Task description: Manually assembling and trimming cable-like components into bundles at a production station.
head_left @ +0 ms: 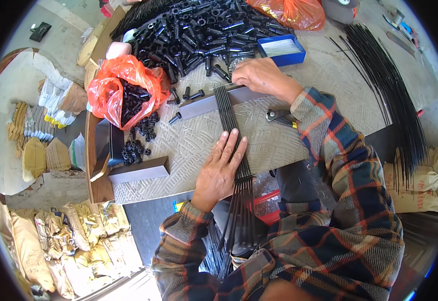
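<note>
A flat row of thin black rods (pixel 226 111) runs across the mat-covered worktop, over a grey metal bar (pixel 199 106), and hangs past the near edge. My left hand (pixel 219 168) lies on the rods with its fingers stretched out, holding them down. At the far end of the bar my right hand (pixel 265 76) is closed in a pinch, its fingertips beside a small heap of clear thin pieces (pixel 236 62). What it pinches is too small to make out. Dark-handled pliers (pixel 280 116) lie right of the rods.
A large heap of black tubular parts (pixel 189 35) covers the far side. An orange plastic bag (pixel 103 90) with similar parts stands left, a blue box (pixel 282 50) at the back. More black rods (pixel 389 90) overhang the right edge. A second metal bar (pixel 139 170) lies front left.
</note>
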Available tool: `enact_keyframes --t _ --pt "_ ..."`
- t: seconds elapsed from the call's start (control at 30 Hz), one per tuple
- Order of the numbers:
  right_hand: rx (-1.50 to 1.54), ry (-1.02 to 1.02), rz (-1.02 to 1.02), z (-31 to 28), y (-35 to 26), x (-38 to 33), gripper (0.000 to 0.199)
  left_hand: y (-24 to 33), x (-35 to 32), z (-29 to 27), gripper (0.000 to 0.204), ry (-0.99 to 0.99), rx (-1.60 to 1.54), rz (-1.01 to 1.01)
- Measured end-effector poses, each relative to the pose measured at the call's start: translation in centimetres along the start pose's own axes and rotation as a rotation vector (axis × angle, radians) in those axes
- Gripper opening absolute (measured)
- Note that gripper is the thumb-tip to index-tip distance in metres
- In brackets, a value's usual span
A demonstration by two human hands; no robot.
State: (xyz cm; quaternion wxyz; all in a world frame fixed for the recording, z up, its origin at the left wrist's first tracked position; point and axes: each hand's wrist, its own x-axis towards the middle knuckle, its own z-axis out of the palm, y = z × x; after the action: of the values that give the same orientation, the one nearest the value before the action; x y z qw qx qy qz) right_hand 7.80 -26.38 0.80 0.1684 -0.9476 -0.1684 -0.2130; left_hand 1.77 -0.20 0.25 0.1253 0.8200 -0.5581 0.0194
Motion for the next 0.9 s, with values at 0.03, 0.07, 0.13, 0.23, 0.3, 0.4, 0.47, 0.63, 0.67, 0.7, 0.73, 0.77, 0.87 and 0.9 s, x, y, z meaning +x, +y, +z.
enact_keyframes --t 0.03,0.07,0.13,0.23,0.3,0.4,0.47,0.63,0.67,0.7,0.73,0.77,0.87,0.9 --pt "0.001 -0.003 -0.006 0.5 0.0 0.2 0.005 0.0 0.0 -0.1 0.082 -0.009 0.004 0.006" --pt "0.056 0.023 -0.032 1.1 0.0 0.4 0.006 0.0 -0.1 0.0 0.082 -0.007 0.004 0.000" --pt "0.111 0.047 -0.061 1.6 0.1 0.6 0.006 0.0 -0.2 0.0 0.083 -0.012 -0.027 -0.007" --pt "0.167 0.286 -0.043 0.8 0.9 0.4 0.009 0.1 -0.4 0.0 0.085 0.042 0.021 -0.034" --pt "-0.002 0.375 0.100 -2.1 3.7 -0.4 0.009 0.1 -0.5 -0.3 0.086 0.033 0.083 -0.033" --pt "-0.187 0.128 0.360 -6.3 7.9 -1.4 0.008 0.2 -0.3 -0.4 0.089 0.004 0.050 -0.011" --pt "-0.275 -0.103 0.482 -6.8 9.3 -1.8 0.007 0.1 -0.3 -0.2 0.090 -0.008 -0.032 0.006" --pt "-0.378 -0.023 0.287 -6.8 10.6 -2.1 0.006 1.3 -1.4 0.0 0.090 0.040 -0.108 0.045" --pt "-0.392 0.057 0.273 -7.0 10.8 -2.3 0.004 1.4 -1.4 0.0 0.091 0.080 -0.114 0.055" --pt "-0.392 0.060 0.279 -7.0 11.0 -2.5 0.004 1.5 -1.5 0.1 0.091 0.076 -0.112 0.061" --pt "-0.386 0.058 0.323 -6.9 10.7 -2.4 0.005 1.4 -1.5 0.2 0.091 0.096 -0.110 0.064" --pt "-0.383 0.056 0.368 -7.2 10.1 -2.0 0.008 1.3 -1.4 0.4 0.091 0.117 -0.111 0.071" --pt "0.035 0.072 0.170 -5.5 6.5 -0.6 0.005 1.3 -1.7 0.5 0.090 0.118 -0.093 0.045" --pt "0.189 0.074 -0.028 -3.6 5.0 -0.2 0.007 1.5 -1.7 0.4 0.090 0.115 -0.097 0.054"
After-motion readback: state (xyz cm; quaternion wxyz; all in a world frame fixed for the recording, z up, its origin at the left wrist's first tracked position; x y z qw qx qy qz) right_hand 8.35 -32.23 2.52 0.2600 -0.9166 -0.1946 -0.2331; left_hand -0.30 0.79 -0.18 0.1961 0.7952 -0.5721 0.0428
